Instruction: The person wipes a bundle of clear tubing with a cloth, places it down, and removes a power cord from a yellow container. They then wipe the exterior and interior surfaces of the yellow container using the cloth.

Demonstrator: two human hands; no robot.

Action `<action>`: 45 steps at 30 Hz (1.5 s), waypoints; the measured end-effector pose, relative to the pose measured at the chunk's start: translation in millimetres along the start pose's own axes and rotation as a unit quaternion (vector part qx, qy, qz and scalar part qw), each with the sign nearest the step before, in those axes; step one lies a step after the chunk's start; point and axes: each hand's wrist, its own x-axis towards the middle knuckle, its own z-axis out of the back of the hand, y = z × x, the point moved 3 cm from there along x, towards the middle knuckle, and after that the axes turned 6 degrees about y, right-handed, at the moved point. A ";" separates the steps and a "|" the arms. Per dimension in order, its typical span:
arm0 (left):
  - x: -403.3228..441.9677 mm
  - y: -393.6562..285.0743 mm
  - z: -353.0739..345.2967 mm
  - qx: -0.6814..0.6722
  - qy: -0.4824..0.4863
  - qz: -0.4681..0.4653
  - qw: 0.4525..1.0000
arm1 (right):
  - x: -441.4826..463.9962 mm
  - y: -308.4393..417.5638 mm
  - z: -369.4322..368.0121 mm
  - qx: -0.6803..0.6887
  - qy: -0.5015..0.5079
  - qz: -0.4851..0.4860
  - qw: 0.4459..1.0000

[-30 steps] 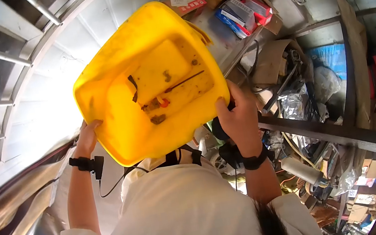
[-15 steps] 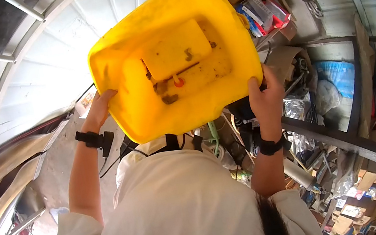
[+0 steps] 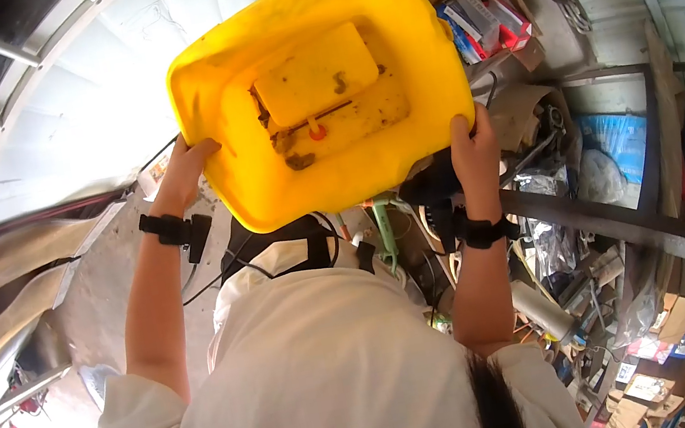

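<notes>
Both my hands hold up a yellow plastic tub (image 3: pixel 401 130) with its hollow inside facing me. The tub has rounded corners, a raised rectangular block in its floor, dark dirt patches and a small red spot below the block. My left hand (image 3: pixel 193 169) grips the left rim, thumb on the inside and the other fingers hidden behind. On the lower right corner, my right hand (image 3: pixel 476 155) clasps the rim with the thumb in front. Black straps with small devices circle both wrists.
At the right, a dark metal shelf frame (image 3: pixel 639 230) borders plastic bags, cables and cardboard. Boxes (image 3: pixel 491 18) lie at the upper right. A green tool handle (image 3: pixel 385 229) and hoses sit below the tub. White ribbed wall panels (image 3: pixel 126 78) rise at the upper left.
The tub has moved slightly up and away from my body, still held by both hands. More of the black and white clothing at my waist now shows below it.
</notes>
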 end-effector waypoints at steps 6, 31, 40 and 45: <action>-44.1 0.8 4.1 0.014 -0.046 -0.024 0.999 | -2.7 2.0 5.1 -0.010 0.034 0.003 0.999; -149.6 229.2 231.4 0.005 -0.045 0.194 0.980 | -183.4 -11.6 -245.1 -0.063 0.265 -0.157 0.950; -116.6 346.1 259.5 0.030 -0.103 0.265 0.958 | -190.5 -161.4 -384.2 -0.045 0.394 -0.183 0.900; -63.6 425.6 271.7 0.045 -0.087 0.327 0.940 | -178.3 -228.0 -452.3 -0.096 0.422 -0.202 0.879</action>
